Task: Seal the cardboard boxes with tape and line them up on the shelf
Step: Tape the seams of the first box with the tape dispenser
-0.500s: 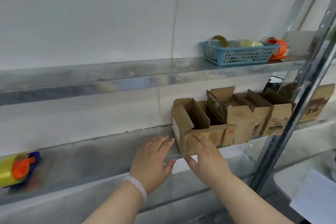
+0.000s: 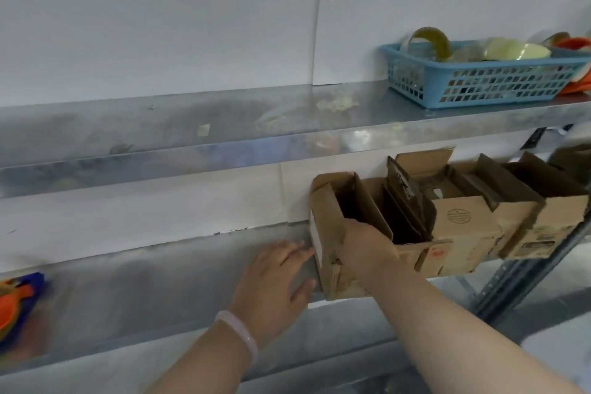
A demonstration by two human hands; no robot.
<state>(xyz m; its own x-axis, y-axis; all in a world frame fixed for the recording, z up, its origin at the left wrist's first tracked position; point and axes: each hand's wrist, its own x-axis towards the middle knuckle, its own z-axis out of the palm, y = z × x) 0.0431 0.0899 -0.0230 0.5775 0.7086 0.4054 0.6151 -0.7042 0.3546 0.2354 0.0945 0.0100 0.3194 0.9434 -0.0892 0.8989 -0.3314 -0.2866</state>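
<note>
Right hand (image 2: pixel 367 253) grips the front wall of the leftmost cardboard box (image 2: pixel 329 211) at its rim. Left hand (image 2: pixel 275 285) is flat, straight fingers against that box's left side by the white label (image 2: pixel 315 235). Box sits on the middle shelf (image 2: pixel 160 281), flaps up, untaped. Other open boxes (image 2: pixel 463 221) are packed in a row right of it. Blue basket (image 2: pixel 479 86) with tape rolls (image 2: pixel 430 38) is above and right of it. Orange-blue tape dispenser (image 2: pixel 19 301) lies well left of it, blurred.
</note>
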